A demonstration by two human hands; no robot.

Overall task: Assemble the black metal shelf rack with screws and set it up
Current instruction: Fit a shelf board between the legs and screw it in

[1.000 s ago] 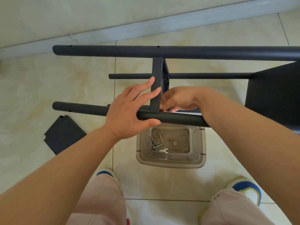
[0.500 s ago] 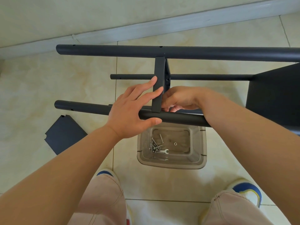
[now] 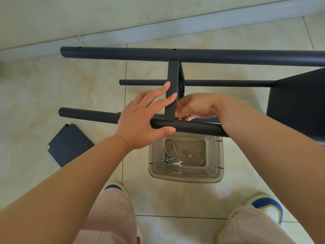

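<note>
The black metal rack lies on its side: a far tube (image 3: 193, 56), a thin lower tube (image 3: 228, 83) and a near tube (image 3: 193, 128). A black shelf panel (image 3: 171, 88) stands edge-up between the far and near tubes. My left hand (image 3: 142, 118) rests on the near tube, thumb under it, straight fingers pressing the panel's left face. My right hand (image 3: 195, 106) is curled behind the panel's right side near its lower corner; what its fingertips pinch is hidden. Another fitted shelf (image 3: 299, 103) is at the right.
A clear plastic bin (image 3: 218, 155) on the tile floor below the near tube holds several screws (image 3: 168, 156), a small wrench (image 3: 176, 163) and a washer (image 3: 189, 155). A loose black shelf panel (image 3: 68, 145) lies at the left. The wall and skirting run along the back. My shoes are below.
The view has shifted slightly. Both hands stay at the panel; the right hand's fingers have moved a little at the panel's lower corner.
</note>
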